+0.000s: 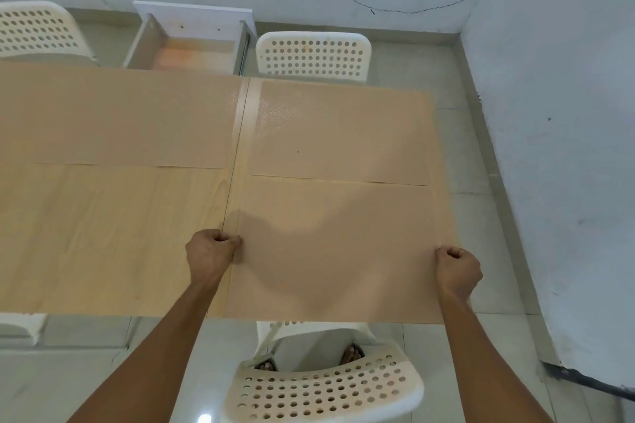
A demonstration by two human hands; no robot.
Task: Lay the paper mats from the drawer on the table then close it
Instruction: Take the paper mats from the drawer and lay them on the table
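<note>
Both fists, left hand [212, 250] and right hand [458, 271], pinch the near paper mat [338, 251] onto the table [110, 237]; beyond it, the drawer [192, 45] gapes, probably next to shut.

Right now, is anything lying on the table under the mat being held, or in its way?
Nothing visible does. The left hand and right hand grip the near mat by its side edges over bare table. The far right mat lies beyond its far edge. The drawer is open.
</note>
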